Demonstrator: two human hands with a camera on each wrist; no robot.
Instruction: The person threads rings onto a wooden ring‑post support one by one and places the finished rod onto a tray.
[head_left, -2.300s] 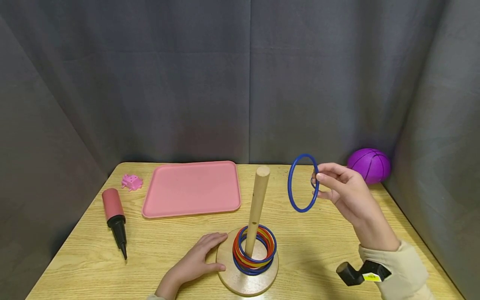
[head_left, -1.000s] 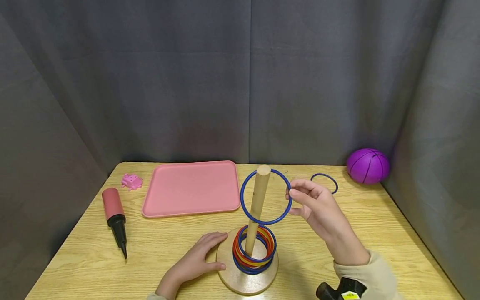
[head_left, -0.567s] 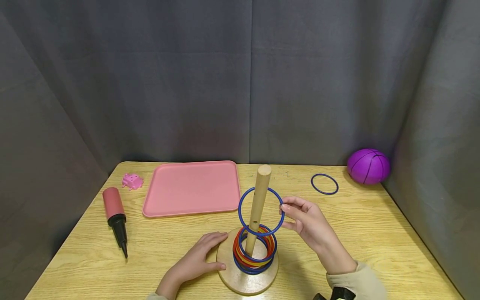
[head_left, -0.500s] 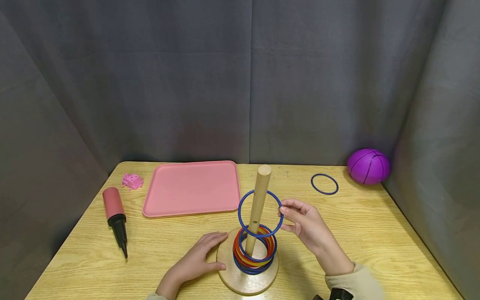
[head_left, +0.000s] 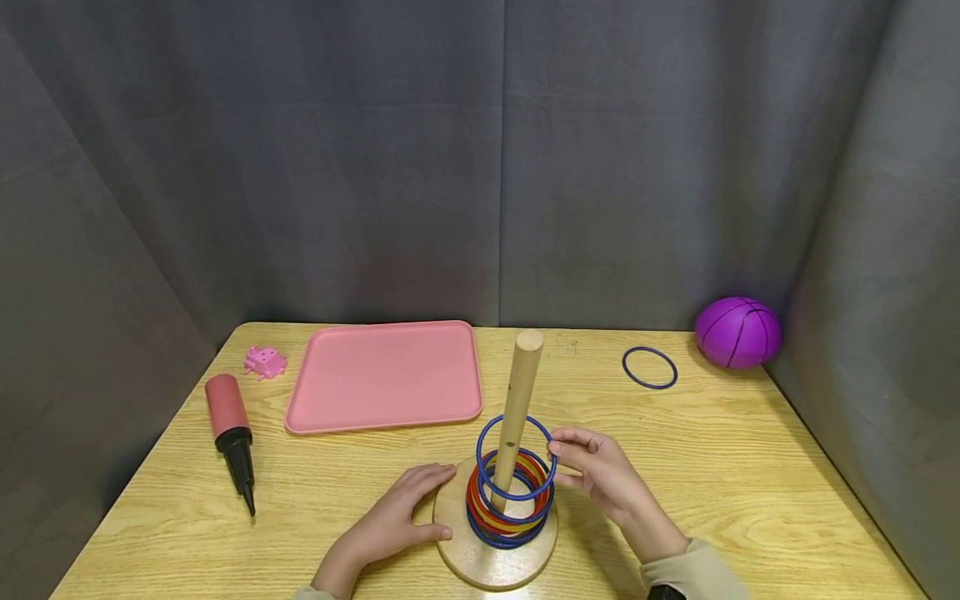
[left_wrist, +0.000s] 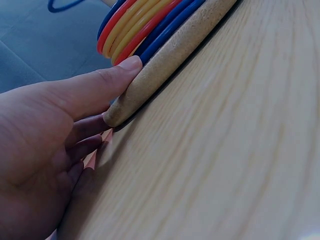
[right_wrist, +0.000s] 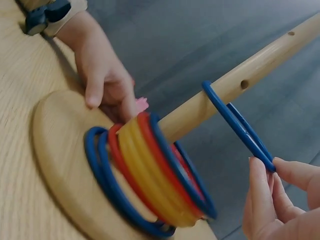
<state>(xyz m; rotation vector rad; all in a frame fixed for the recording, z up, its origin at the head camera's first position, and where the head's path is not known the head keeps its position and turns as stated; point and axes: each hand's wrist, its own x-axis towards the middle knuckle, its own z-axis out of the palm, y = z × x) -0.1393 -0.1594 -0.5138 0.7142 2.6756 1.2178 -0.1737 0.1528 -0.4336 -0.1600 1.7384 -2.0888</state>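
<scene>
A wooden post (head_left: 519,392) stands upright on a round wooden base (head_left: 487,575). Around its foot lies a stack of blue, red and yellow rings (right_wrist: 155,185). My right hand (head_left: 603,479) pinches a blue ring (right_wrist: 232,120) between thumb and fingertips. That ring encircles the post above the stack, apart from the top ring in the right wrist view. At the base's left edge rests my left hand (head_left: 397,512), its thumb (left_wrist: 117,72) on the rim and its fingers spread along the side. Some left fingers are partly hidden behind the base in the left wrist view.
Another blue ring (head_left: 649,387) lies flat at the back right, near a purple ball (head_left: 738,333). A pink tray (head_left: 386,375) is behind the base, to its left. Farther left are a pink ladybug-like toy (head_left: 265,362) and a red-and-black hand pump (head_left: 228,417).
My right hand has carried the blue ring left from the back right, over the post's top, and lowered it down the post. My left hand has stayed at the base.
</scene>
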